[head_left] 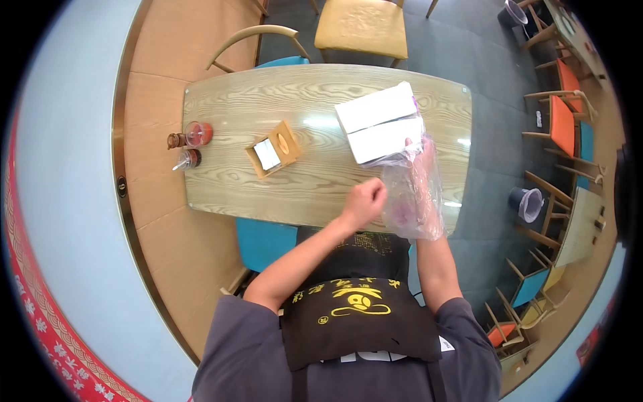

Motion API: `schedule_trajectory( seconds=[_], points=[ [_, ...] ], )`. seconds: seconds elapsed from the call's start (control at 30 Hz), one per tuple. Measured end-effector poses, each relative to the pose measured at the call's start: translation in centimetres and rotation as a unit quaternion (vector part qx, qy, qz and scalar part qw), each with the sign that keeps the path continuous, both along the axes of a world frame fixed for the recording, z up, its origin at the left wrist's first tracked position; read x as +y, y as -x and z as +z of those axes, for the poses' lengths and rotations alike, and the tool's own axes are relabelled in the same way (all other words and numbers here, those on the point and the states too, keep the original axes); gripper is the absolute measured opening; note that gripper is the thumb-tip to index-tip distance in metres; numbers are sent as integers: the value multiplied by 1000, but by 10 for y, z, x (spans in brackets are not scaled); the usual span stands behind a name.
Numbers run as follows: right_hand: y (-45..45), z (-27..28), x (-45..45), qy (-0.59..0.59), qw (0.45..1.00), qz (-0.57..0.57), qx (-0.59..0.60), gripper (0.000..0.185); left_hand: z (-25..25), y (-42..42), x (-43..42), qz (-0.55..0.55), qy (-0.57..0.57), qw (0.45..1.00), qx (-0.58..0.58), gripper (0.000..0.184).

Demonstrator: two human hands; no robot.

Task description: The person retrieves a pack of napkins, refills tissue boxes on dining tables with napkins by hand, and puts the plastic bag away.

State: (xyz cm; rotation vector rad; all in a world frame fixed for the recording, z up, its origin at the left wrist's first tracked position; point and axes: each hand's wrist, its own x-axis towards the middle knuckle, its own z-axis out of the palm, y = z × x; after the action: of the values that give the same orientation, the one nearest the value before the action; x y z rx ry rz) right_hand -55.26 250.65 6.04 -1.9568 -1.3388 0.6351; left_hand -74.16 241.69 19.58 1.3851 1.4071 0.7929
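Observation:
A clear plastic bag [408, 201] covers my right hand [419, 159] and forearm. Through the film my right hand shows beside the lower right corner of two white packs [385, 124], which lie side by side on the wooden table [321, 187]. Its fingers are partly blurred by the plastic, and whether they grip anything is unclear. To the left of the bag, my left hand [366, 201] is closed over the table's near edge, its fingers curled; anything inside them is hidden.
An open wooden box [276, 151] with white paper sits left of centre. Condiment jars [198, 134] stand at the table's left end. Beyond the table are a yellow chair [362, 30] and a blue-seated chair [284, 61]. A lined bin [527, 204] is on the floor at right.

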Motion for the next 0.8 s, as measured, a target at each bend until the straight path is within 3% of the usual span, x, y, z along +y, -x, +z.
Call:
schedule_trajectory(
  seconds=[0.07,0.13,0.2,0.27,0.3,0.37,0.4,0.5,0.57,0.63,0.8],
  points=[
    [-7,-1,-2,14,999,-26,-17,38,-16,19,12,34,9,999,23,8],
    [-22,15,15,181,958,66,211,44,-45,30,21,63,-55,993,82,6],
    [-41,-46,14,117,989,43,83,48,-69,39,34,68,-74,984,145,19],
    [-31,25,20,173,961,45,213,51,-106,42,43,133,36,981,133,41],
    [-32,20,19,170,963,34,205,51,-126,42,44,181,70,970,145,49],
    [-33,8,16,139,921,37,363,50,-134,37,66,187,226,952,-83,58],
    [-33,6,13,138,921,31,363,50,-132,38,73,164,274,927,-197,58],
    [-32,29,11,107,942,98,302,54,-132,31,78,192,247,939,-143,57],
    [-21,49,-5,190,967,77,155,59,-119,37,74,204,201,948,-139,59],
    [-11,41,-22,224,957,51,178,61,-98,46,70,222,155,952,-143,60],
    [3,34,-35,198,951,-17,236,58,-136,66,59,148,185,970,-47,62]
  ],
)
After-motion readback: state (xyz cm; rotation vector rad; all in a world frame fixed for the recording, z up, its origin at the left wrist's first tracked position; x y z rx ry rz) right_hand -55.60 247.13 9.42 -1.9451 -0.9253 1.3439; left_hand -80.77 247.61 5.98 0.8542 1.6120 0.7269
